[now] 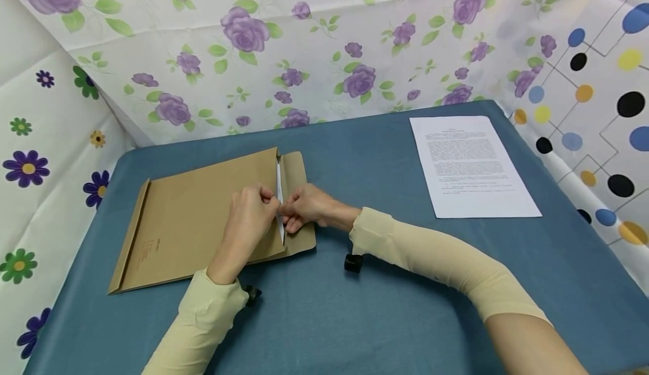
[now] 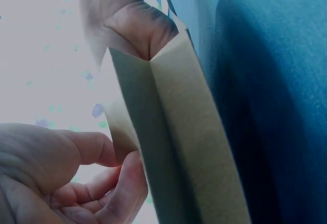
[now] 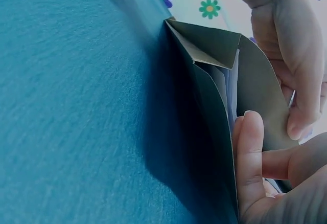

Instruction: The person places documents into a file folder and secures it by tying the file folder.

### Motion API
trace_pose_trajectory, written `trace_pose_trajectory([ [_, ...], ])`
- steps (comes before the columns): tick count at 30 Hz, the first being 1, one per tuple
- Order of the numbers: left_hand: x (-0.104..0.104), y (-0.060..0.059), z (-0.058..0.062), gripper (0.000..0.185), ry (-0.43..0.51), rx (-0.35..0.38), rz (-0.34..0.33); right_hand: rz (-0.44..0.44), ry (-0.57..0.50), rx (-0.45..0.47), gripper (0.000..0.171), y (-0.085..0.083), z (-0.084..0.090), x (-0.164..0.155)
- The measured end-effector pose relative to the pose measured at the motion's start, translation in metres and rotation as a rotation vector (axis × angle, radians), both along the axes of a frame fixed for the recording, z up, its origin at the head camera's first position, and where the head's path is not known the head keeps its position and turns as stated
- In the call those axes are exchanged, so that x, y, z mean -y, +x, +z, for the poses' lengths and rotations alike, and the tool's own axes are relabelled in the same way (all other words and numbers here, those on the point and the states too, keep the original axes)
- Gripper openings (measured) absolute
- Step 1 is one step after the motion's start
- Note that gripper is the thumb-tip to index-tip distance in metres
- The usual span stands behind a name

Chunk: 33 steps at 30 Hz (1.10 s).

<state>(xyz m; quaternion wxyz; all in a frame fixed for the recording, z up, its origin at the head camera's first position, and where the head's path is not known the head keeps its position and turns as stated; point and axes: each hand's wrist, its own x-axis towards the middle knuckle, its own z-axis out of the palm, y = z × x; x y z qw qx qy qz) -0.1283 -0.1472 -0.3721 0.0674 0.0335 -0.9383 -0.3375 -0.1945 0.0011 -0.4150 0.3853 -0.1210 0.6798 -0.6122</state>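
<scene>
Envelope: your brown envelope (image 1: pixel 203 217) lies flat on the left half of the desk (image 1: pixel 355 307), its open end turned towards the middle, so both hands can meet at the mouth.
Flap: the flap (image 1: pixel 296 195) is folded back and lies open on the cloth, which leaves the mouth free.
White sheet: a thin white edge (image 1: pixel 279 192) shows in the mouth, so a sheet sits almost wholly inside; how deep, you cannot tell.
Left hand: your left hand (image 1: pixel 248 217) rests on the envelope's top face, its thumb and fingers curled together and pinching the lip at the mouth, apparently to hold it lifted.
Right hand: your right hand (image 1: pixel 306 206) lies over the flap, its fingertips closed on the white edge at the mouth; the right wrist view shows one finger (image 3: pixel 249 157) pushed into the opening.
Printed page: a second printed page (image 1: pixel 471 164) lies flat near the far right corner of the desk, well apart from both hands.
</scene>
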Motion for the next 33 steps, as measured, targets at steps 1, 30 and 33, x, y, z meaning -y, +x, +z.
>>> trace_pose_trajectory([
  [1, 0.0, 0.0, 0.0, 0.009, 0.0, 0.003, 0.001, 0.001, -0.001, -0.002, 0.023, 0.0, 0.0, 0.0],
  [30, 0.001, -0.001, -0.001, 0.01, 0.008, 0.022, 0.009, -0.019, 0.298, -0.639, 0.018, 0.004, 0.015, -0.018],
  [33, 0.001, -0.001, -0.001, 0.01, 0.006, 0.021, 0.007, 0.013, 0.338, -0.74, 0.019, 0.005, 0.015, -0.021],
])
